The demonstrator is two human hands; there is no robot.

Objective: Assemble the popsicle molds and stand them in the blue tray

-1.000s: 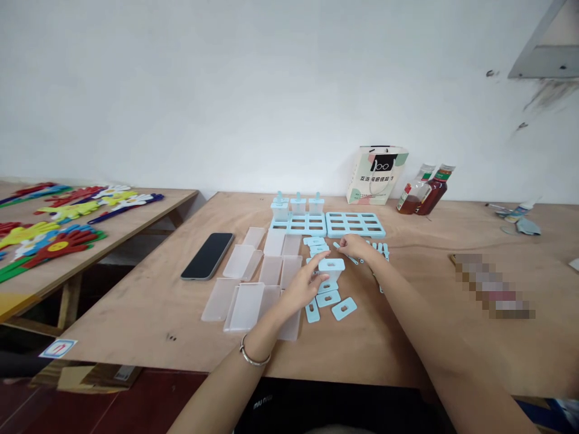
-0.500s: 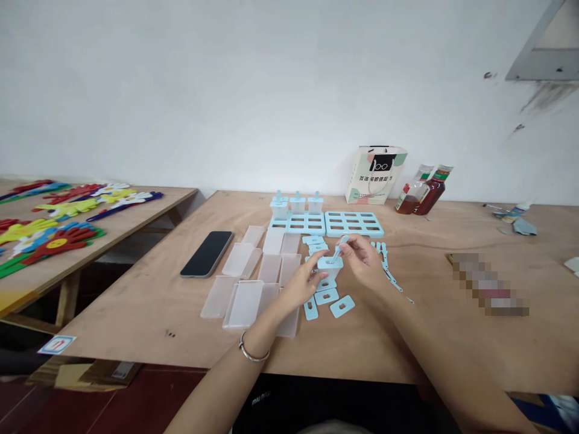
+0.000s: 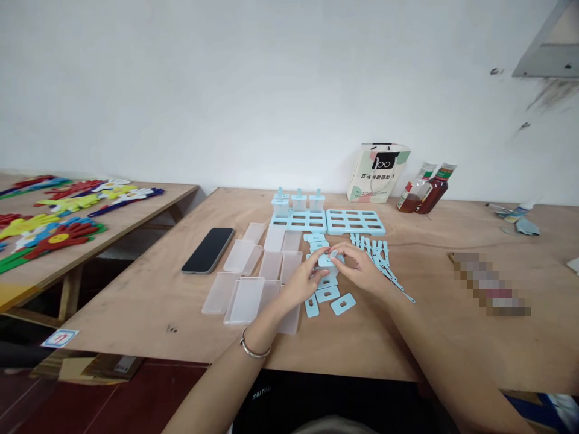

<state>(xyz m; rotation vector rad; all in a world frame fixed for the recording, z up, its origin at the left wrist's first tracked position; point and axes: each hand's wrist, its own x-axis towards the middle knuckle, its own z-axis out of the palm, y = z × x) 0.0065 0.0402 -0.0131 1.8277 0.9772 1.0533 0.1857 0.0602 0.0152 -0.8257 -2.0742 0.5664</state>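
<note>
My left hand (image 3: pixel 302 283) grips a clear popsicle mould cup with a light blue lid (image 3: pixel 326 261), standing upright on the wooden table (image 3: pixel 443 325). My right hand (image 3: pixel 359 268) pinches the top of a blue stick that sits in the lid's slot. Loose blue lids (image 3: pixel 342 303) lie just below the cup. A row of blue sticks (image 3: pixel 375 250) lies to the right of my right hand. Frosted clear cups (image 3: pixel 253 283) lie flat to the left. Two blue racks (image 3: pixel 355 222) stand behind, the left one holding three assembled moulds (image 3: pixel 298 202).
A black phone (image 3: pixel 208 249) lies left of the cups. A paper bag (image 3: pixel 377 172) and two bottles (image 3: pixel 427 188) stand against the wall. Coloured hand-shaped clappers (image 3: pixel 58 235) cover a second table at the left. A blurred object (image 3: pixel 491 284) lies at the right.
My right hand picked a blue stick from the row, brought it over the cup and pushed it down into the lid. My left hand kept hold of the cup.
</note>
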